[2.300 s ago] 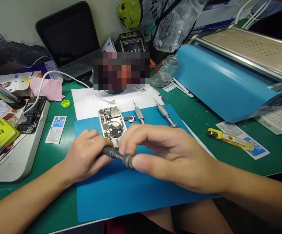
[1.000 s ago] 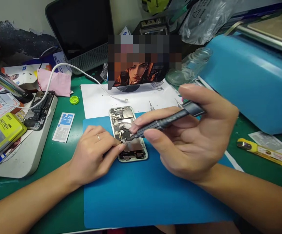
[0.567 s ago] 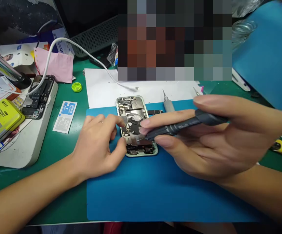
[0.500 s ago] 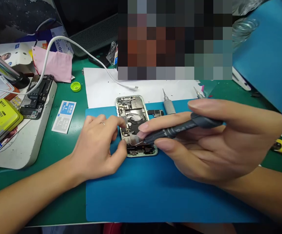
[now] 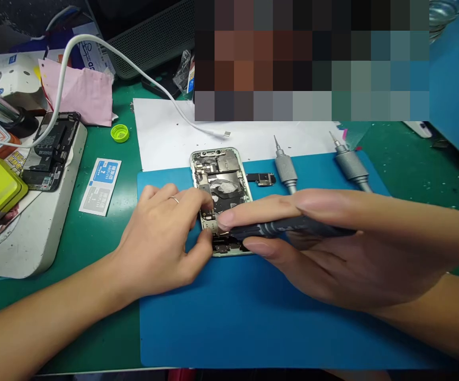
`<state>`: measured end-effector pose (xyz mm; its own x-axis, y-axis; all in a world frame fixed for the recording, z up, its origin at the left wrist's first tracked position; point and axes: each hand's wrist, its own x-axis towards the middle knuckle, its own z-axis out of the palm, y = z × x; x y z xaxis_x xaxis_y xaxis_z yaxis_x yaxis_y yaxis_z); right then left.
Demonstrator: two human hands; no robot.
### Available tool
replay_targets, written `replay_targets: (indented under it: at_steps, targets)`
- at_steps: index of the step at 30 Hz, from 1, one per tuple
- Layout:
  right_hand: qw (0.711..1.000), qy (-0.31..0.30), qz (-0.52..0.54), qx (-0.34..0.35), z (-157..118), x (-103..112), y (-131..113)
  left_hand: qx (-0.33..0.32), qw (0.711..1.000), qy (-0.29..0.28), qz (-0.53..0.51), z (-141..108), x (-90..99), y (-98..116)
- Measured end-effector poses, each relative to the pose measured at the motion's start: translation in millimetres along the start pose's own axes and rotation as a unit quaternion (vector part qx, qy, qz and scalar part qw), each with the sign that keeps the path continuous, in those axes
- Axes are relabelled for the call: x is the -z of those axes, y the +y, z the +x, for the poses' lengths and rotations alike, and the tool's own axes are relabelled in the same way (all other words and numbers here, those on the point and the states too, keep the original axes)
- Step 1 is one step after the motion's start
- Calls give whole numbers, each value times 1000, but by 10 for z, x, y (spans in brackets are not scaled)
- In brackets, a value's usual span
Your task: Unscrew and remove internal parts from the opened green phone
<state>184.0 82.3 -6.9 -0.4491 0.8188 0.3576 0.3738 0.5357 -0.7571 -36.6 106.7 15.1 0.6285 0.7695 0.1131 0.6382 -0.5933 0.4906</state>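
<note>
An opened phone (image 5: 224,174) lies on the blue mat (image 5: 229,323), its inner parts and a dark coil exposed. Over its lower left edge curls my left hand (image 5: 165,233), index finger and thumb closed on that side. My right hand (image 5: 332,243) holds dark tweezers (image 5: 280,226) between thumb and fingers, pointed at the lower part of the phone. Their tips are hard to make out among the dark parts there. Beside the phone's right edge sits a small dark phone part (image 5: 263,180).
Two grey screwdrivers (image 5: 286,166) lie behind my right hand. A white cable (image 5: 142,74) arches over the white paper (image 5: 158,137). To the left are a blue-and-grey card (image 5: 100,186), a green cap (image 5: 119,133) and another opened phone (image 5: 52,151) on a white box (image 5: 60,211).
My right hand and the tweezers have come slightly lower and to the left over the phone, the tool now flatter. My left hand stays at the phone's edge. The view has shifted slightly.
</note>
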Motion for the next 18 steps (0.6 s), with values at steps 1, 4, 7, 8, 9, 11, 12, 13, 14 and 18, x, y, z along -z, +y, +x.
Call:
replay_targets:
  at_steps: [1, 4, 7, 8, 9, 11, 12, 13, 14, 18]
  targets:
    - [1000, 5, 1, 4, 6, 3, -5, 0, 1000, -2, -1, -1, 3, 3]
    - [999, 29, 4, 35, 16, -8, 3, -4, 1000, -1, -2, -5, 5, 10]
    - [996, 46, 5, 71, 36, -13, 18, -14, 1000, 7, 3, -7, 0, 11]
    - [995, 56, 5, 88, 51, -6, 16, -18, 1000, 9, 4, -7, -2, 8]
    - [993, 60, 1, 105, 72, 6, 9, -21, 1000, 10, 7, -5, -4, 5]
    - [989, 66, -19, 133, 121, 36, -18, -25, 1000, 11, 12, 0, -10, -5]
    - [987, 68, -29, 141, 147, 49, -35, -27, 999, 11, 15, 3, -13, -10]
    - [986, 71, -37, 146, 169, 58, -52, -30, 999, 13, 17, 6, -16, -14]
    - [985, 80, -39, 149, 188, 60, -68, -34, 999, 16, 20, 8, -17, -18]
    - [980, 144, -9, 136, 227, 20, -111, -48, 998, 32, 21, 7, -11, -16]
